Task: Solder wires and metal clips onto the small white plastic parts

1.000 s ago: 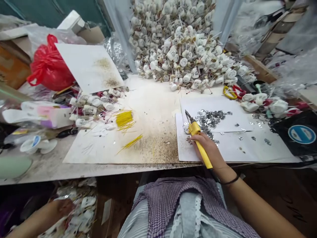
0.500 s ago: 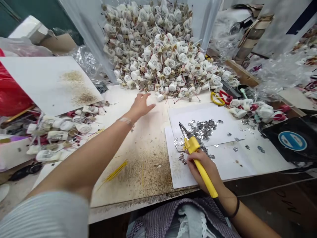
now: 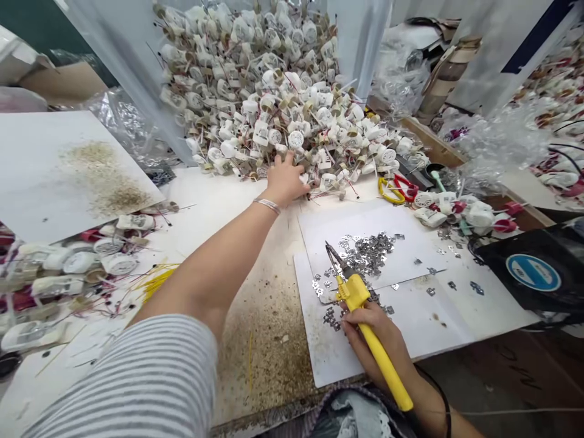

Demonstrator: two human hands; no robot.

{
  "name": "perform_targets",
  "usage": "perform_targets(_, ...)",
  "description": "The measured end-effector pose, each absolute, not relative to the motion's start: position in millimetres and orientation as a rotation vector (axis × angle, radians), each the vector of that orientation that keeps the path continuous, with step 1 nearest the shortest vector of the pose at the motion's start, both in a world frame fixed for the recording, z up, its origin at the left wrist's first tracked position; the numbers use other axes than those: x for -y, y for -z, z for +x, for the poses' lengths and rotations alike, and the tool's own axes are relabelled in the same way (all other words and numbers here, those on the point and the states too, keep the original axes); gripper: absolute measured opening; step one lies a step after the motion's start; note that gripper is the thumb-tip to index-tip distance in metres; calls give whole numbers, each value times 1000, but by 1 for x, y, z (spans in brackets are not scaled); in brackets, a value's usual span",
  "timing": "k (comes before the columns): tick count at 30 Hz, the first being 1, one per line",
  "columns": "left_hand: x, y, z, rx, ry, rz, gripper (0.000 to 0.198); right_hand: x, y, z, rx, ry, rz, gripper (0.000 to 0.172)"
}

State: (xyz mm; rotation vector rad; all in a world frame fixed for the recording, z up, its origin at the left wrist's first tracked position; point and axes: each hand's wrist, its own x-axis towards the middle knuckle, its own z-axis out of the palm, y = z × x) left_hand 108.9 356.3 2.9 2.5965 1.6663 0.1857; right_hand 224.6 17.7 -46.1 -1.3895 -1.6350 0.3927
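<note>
My left hand [image 3: 285, 180] reaches to the front edge of a heap of small white plastic parts [image 3: 274, 115] with thin wires. Its fingers are apart, with the tips at the heap and the thumb beside a small white piece; whether it touches one is hard to tell. In my right hand [image 3: 376, 331] is a yellow soldering iron [image 3: 381, 359], fingers wrapped round its handle. The iron's dark tip points up and left, over a scatter of small flat metal pieces [image 3: 371, 252] lying on white sheets [image 3: 328, 359].
A clear bin [image 3: 137, 79] stands behind the heap. Yellow and red-handled tools [image 3: 396, 187] lie to its right, near more white parts [image 3: 474, 213]. A black device [image 3: 511, 255] sits at far right. Yellow wires [image 3: 159, 280] and a white board [image 3: 59, 176] are on the left.
My left hand has moved forward and right from the bare tabletop to the heap's edge. My right hand still holds the soldering iron in about the same place. The view has shifted slightly.
</note>
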Motion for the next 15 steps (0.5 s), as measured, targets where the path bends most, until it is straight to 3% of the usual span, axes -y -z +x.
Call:
perform_targets(3,-329,-9,76,-1560,-20,2671,51,-17,47,225,1620,-416,-1375,18)
perform_targets(8,-266,-16,26,-1379,171,2856,42,-17,45,226,1653,-409,-1363,18)
perform_targets(15,-180,-13,-20,-1358,36,3009,30,-16,42,225,1724,-380,-1297,21)
